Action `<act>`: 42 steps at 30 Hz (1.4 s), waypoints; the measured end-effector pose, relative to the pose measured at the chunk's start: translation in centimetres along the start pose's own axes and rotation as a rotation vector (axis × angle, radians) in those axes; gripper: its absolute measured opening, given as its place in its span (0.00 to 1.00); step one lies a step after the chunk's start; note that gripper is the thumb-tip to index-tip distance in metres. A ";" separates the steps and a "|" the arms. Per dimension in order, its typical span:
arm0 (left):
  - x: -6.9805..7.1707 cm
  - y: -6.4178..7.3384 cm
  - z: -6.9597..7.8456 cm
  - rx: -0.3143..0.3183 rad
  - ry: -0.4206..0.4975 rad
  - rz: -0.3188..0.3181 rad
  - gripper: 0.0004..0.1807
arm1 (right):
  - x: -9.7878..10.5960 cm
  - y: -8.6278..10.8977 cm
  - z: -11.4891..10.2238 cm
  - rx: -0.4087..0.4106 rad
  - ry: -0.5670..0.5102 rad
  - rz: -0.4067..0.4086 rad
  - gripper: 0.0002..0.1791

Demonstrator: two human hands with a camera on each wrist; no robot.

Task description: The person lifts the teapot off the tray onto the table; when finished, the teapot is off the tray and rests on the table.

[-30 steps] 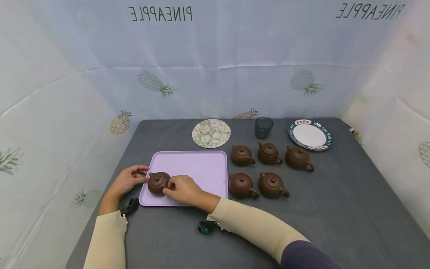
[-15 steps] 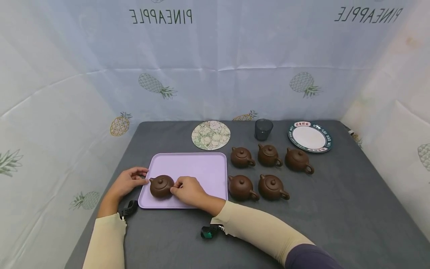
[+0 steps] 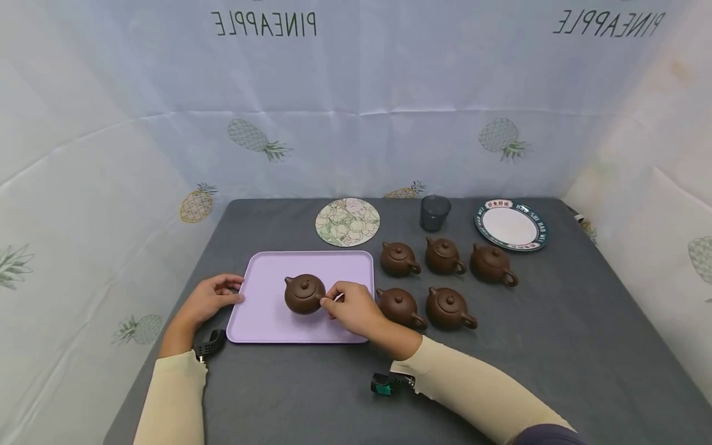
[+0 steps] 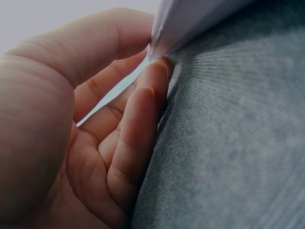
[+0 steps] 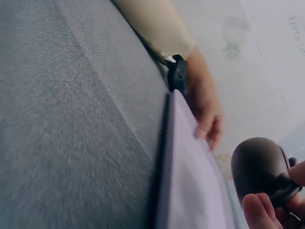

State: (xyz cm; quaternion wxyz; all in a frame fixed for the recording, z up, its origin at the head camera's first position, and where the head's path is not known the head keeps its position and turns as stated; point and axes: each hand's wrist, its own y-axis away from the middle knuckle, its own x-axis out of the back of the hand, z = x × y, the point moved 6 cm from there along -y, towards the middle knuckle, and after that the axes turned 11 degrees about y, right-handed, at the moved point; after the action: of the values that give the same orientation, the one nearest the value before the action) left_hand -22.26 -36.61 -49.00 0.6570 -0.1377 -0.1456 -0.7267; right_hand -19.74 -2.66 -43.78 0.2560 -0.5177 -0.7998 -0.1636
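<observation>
My right hand (image 3: 355,307) pinches the handle of a brown clay teapot (image 3: 304,295) between thumb and fingers, and the spout points left. In the right wrist view the teapot (image 5: 257,164) hangs above the lilac tray (image 5: 188,176), with fingertips (image 5: 261,210) at its handle. My left hand (image 3: 206,298) lies at the left rim of the tray (image 3: 261,324). The left wrist view has the thumb (image 4: 128,31) touching the tray's rim (image 4: 164,28), with loosely bent fingers (image 4: 138,119) resting on the grey cloth beside it.
Right of the tray stand several more brown teapots, among them a front-row teapot (image 3: 448,308) and a back-row teapot (image 3: 492,264). Behind are a round patterned mat (image 3: 348,222), a dark glass cup (image 3: 434,213) and a green-rimmed plate (image 3: 510,225). A pineapple-print curtain (image 3: 356,148) encloses the table.
My right hand has carried the teapot from the tray's left side to the right, up off the tray. The left hand has stayed at the tray's left rim.
</observation>
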 end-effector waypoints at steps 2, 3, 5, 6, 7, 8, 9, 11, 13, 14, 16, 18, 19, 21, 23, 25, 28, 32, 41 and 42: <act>0.1 0.1 -0.1 0.008 0.003 0.004 0.25 | 1.3 0.6 -0.2 0.006 0.023 0.014 0.07; 0.2 0.1 -0.1 0.007 0.001 0.001 0.25 | 2.0 0.8 -0.2 0.009 0.030 0.020 0.07; 0.3 0.1 -0.2 0.012 0.004 0.005 0.24 | 3.2 1.3 -0.2 0.009 0.051 0.040 0.06; 0.3 0.1 -0.2 0.011 0.005 0.006 0.24 | 3.7 1.5 -0.2 0.011 0.063 0.052 0.06; 0.3 0.1 -0.2 0.009 0.004 0.004 0.24 | 4.2 1.8 0.0 0.009 0.073 0.064 0.05; 0.3 0.0 -0.1 0.008 0.004 -0.002 0.24 | 4.7 2.0 0.2 0.007 0.082 0.075 0.05; 0.2 0.0 -0.1 0.008 0.005 -0.006 0.25 | 5.2 2.2 0.4 0.004 0.088 0.087 0.05; 0.0 0.0 -0.2 0.010 0.011 -0.015 0.25 | 6.0 2.7 1.1 -0.005 0.103 0.106 0.04; -0.1 -0.1 -0.2 0.012 0.018 -0.025 0.25 | 6.8 3.1 1.8 -0.012 0.104 0.118 0.04; -0.1 -0.1 -0.2 0.013 0.022 -0.030 0.25 | 7.2 3.3 2.1 -0.018 0.103 0.123 0.03; -0.1 -0.2 -0.3 0.012 0.027 -0.037 0.26 | 8.0 3.8 2.6 -0.033 0.105 0.136 0.03; -0.2 -0.3 -0.3 0.011 0.027 -0.039 0.26 | 9.0 4.3 3.0 -0.052 0.103 0.154 0.03; -0.2 -0.3 -0.2 0.010 0.022 -0.040 0.25 | 9.5 4.6 3.2 -0.060 0.098 0.163 0.03; -0.2 -0.4 -0.2 0.011 0.021 -0.038 0.25 | 10.5 5.2 3.7 -0.076 0.094 0.188 0.03; -0.5 0.0 0.9 0.013 0.018 -0.039 0.24 | 11.6 5.7 4.3 -0.081 0.091 0.204 0.03; -0.6 0.5 1.9 0.017 0.016 -0.038 0.24 | 12.7 6.1 5.0 -0.086 0.091 0.220 0.04; -0.9 1.2 3.5 0.026 0.008 -0.036 0.23 | 14.4 6.9 6.2 -0.106 0.088 0.239 0.05; -0.8 1.3 3.6 0.031 -0.010 -0.034 0.23 | 16.7 8.1 7.8 -0.134 0.048 0.269 0.08; -0.9 1.4 3.9 0.034 -0.008 -0.028 0.22 | 20.8 11.6 11.1 -0.147 0.056 0.321 0.12; -1.0 1.4 3.9 0.034 -0.009 -0.028 0.22 | 21.3 11.9 11.5 -0.145 0.061 0.323 0.12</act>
State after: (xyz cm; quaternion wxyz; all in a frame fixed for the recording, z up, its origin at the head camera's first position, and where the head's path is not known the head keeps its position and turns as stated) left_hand -20.74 -34.33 -45.71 0.6485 -0.1279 -0.1628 -0.7325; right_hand -18.70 24.14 -40.93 0.2650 -0.6514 -0.6842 -0.1934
